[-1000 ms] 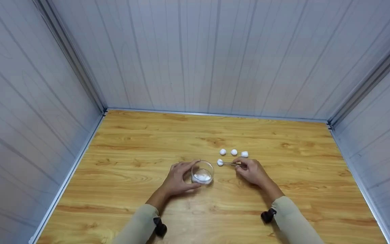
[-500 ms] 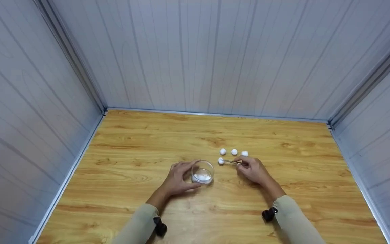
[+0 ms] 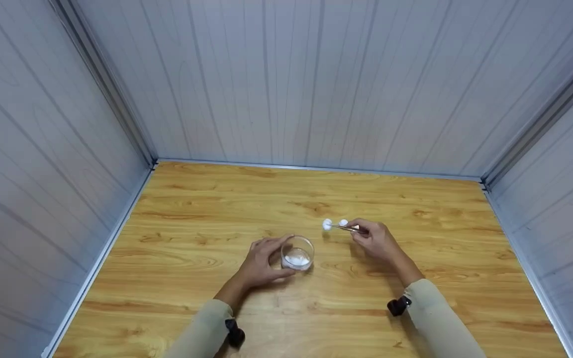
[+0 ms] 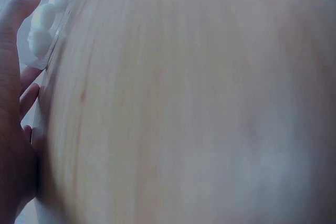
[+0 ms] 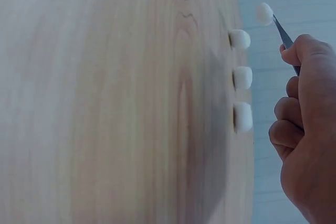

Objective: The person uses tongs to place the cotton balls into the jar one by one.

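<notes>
My left hand (image 3: 261,262) grips the side of a clear glass cup (image 3: 312,252) standing on the table. White cotton balls (image 4: 44,16) lie inside it, seen through the wall in the left wrist view. To the right, my right hand (image 3: 378,241) pinches metal tweezers (image 5: 282,31) between thumb and fingers. Their tips clasp one cotton ball (image 5: 264,13), raised above the tabletop. Three more cotton balls (image 5: 242,77) rest in a row on the table beneath; in the head view the hand and the held ball cover part of this row.
The wooden table (image 3: 207,214) is enclosed by pale panels (image 3: 286,89) at the back and both sides. A small black camera (image 3: 236,334) is on the left wrist and another camera (image 3: 398,306) on the right.
The right hand has lifted the tweezers with the cotton ball up and away from me, over the row of balls. My left hand and the cup have stayed put.
</notes>
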`<state>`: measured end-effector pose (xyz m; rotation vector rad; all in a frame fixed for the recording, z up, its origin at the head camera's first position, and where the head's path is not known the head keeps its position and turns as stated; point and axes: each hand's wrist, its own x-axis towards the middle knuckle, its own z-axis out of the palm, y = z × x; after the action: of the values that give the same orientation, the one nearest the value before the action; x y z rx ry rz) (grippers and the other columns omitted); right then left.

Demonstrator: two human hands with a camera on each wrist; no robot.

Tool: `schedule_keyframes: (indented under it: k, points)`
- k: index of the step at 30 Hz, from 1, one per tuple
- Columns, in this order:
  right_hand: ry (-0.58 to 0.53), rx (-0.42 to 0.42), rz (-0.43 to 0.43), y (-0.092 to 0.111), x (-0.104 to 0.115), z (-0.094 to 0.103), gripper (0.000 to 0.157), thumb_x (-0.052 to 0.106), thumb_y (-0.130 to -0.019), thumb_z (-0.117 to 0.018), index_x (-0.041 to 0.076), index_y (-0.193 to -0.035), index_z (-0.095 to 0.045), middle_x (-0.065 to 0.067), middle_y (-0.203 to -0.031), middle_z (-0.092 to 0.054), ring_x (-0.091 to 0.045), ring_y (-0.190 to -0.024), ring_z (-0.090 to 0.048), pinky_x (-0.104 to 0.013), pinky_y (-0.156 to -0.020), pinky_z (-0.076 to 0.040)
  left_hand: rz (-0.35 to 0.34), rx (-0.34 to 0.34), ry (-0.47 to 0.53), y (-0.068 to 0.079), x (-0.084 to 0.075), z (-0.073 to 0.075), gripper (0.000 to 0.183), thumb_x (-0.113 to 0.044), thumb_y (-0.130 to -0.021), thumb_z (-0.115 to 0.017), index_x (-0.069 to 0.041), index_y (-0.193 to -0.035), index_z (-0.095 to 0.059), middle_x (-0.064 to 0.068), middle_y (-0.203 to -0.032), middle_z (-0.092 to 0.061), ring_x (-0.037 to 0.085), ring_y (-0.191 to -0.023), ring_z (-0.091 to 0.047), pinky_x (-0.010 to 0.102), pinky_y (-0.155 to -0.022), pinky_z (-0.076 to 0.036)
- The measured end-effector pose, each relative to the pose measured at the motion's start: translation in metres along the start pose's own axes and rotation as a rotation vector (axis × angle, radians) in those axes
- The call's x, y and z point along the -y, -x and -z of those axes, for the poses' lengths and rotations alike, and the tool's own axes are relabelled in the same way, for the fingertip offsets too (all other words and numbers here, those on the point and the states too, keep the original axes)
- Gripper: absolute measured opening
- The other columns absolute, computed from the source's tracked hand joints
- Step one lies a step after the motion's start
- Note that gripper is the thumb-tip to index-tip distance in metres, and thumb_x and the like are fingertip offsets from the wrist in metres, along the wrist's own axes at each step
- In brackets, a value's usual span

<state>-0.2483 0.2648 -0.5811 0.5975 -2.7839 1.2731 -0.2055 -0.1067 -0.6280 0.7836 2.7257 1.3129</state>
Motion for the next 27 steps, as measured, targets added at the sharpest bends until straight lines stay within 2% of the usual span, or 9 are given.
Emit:
schedule_keyframes:
  k: [4, 15, 27]
  points:
    - [-0.001, -0.012, 0.006, -0.002, 0.001, 0.001, 0.021, 0.001, -0.105, -0.07, 0.009, -0.119, -0.083, -0.002, -0.078, -0.067, 0.003, -0.062, -0.038, -0.022, -0.06, -0.035, 0.008, 0.007, -0.001, 0.0, 0.001, 0.0, 0.091, -0.052, -0.088, -0.092, -0.03, -0.168, -0.055, 0.01, -0.156, -0.071, 0.042, -0.149, -0.06, 0.075, -0.128, -0.032]
    - [-0.006, -0.028, 0.081, -0.002, 0.003, 0.001, 0.024, -0.005, -0.101, -0.069, 0.008, -0.117, -0.083, 0.005, -0.071, -0.052, 0.006, -0.061, -0.032, -0.021, -0.06, -0.031, -0.01, -0.008, -0.034, -0.001, 0.001, -0.001, 0.092, -0.052, -0.088, -0.092, -0.026, -0.168, -0.055, 0.012, -0.154, -0.072, 0.041, -0.145, -0.062, 0.073, -0.125, -0.037]
    - [0.0, -0.029, 0.151, -0.004, 0.013, 0.001, 0.024, -0.004, -0.101, -0.069, 0.007, -0.117, -0.082, 0.005, -0.068, -0.05, 0.006, -0.062, -0.03, -0.021, -0.06, -0.03, -0.017, -0.017, -0.025, 0.0, 0.003, -0.001, 0.091, -0.051, -0.088, -0.093, -0.027, -0.168, -0.055, 0.011, -0.156, -0.071, 0.041, -0.146, -0.062, 0.072, -0.125, -0.037]
